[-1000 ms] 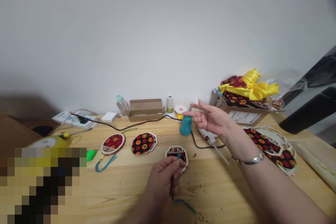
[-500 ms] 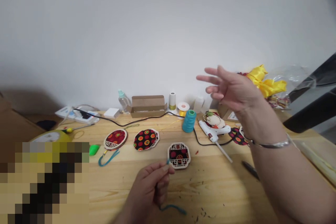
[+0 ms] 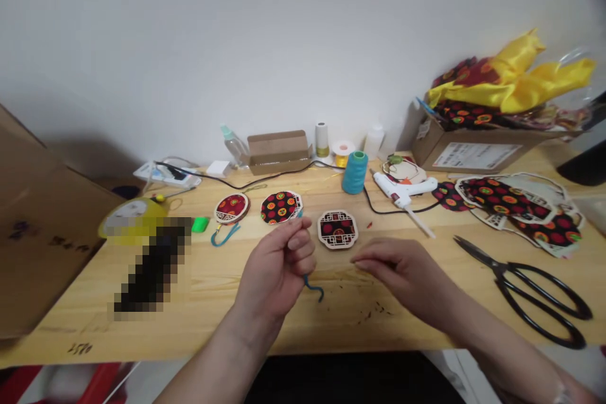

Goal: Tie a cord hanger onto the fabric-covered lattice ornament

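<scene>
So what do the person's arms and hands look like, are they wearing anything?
The left hand and right hand are bare, with no gloves. Both forearms show no sleeves. Something shiny and silvery, perhaps a bangle, circles the right arm, blurry at the picture's edge.

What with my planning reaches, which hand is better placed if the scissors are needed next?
Probably the right hand: it is nearer the scissors, while the left hand holds blue cord. Whether the right's pinch holds anything is unclear.

The left forearm [image 3: 222, 353] and right forearm [image 3: 502, 341] are bare, the latter with a blurred silvery bracelet [image 3: 562, 390]. Black clothing [image 3: 350, 380] shows low between them.
</scene>
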Tool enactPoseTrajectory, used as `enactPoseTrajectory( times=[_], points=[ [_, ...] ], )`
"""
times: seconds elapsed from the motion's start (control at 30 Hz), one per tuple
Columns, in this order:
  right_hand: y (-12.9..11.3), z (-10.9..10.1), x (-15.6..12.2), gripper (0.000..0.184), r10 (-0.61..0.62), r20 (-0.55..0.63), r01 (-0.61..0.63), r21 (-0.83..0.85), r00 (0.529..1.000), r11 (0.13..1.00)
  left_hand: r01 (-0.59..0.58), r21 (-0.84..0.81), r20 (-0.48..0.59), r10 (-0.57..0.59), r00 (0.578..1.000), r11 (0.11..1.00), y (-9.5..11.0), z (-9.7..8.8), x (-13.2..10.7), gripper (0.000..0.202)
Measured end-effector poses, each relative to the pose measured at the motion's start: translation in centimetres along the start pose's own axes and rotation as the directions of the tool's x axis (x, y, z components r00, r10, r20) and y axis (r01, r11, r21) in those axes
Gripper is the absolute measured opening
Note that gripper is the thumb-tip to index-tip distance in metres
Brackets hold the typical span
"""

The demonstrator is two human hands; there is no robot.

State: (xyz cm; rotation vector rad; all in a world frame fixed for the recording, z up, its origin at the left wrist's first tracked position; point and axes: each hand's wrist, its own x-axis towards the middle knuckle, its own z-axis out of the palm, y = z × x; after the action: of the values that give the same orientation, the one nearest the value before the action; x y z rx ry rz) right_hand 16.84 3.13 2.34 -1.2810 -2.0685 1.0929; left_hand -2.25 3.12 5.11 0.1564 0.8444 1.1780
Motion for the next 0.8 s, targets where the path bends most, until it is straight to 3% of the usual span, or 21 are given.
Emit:
enactPoseTrajectory(
  times=[0.1,0.27,0.37,0.4,0.53,0.7,0.8],
  points=[
    [1.1,2.4,-0.3,0.024,0.025,0.018,-0.028,0.199,1.000,0.980,0.022,-0.027,0.029,-0.021,0.999,0.999,-0.2,0.8,-0.1,0.024],
    [1.7,4.2,-0.1,0.050,0.067,0.195,-0.133,0.351,0.979,0.927,0.027,-0.055,0.041,-0.024,0.999,0.998,-0.7,1.7,-0.1,0.025],
    [1.3,4.8,-0.2,0.018,0.024,0.195,-0.098,0.383,0.980,0.918,0.022,-0.052,0.062,-0.019,0.998,0.998,-0.9,1.8,0.1,0.022],
    [1.1,4.8,-0.4,0.007,0.021,0.190,-0.091,0.366,0.982,0.926,0.010,-0.045,0.069,-0.007,0.998,0.999,-0.9,1.7,0.2,0.021],
    [0.5,4.8,-1.3,0.019,0.029,0.201,-0.073,0.215,0.979,0.974,-0.062,0.029,0.088,0.059,0.994,0.998,-1.1,1.3,0.7,0.015],
    [-0.8,4.9,-2.2,0.015,-0.017,0.307,-0.001,0.058,0.952,0.998,-0.052,0.168,0.075,0.040,0.996,0.984,-2.6,0.5,1.0,0.010],
    [-0.9,3.3,-3.1,0.011,-0.030,0.298,0.066,-0.110,0.954,0.992,-0.045,0.259,0.052,0.033,0.998,0.965,-3.7,-0.1,0.7,0.010]
  ],
)
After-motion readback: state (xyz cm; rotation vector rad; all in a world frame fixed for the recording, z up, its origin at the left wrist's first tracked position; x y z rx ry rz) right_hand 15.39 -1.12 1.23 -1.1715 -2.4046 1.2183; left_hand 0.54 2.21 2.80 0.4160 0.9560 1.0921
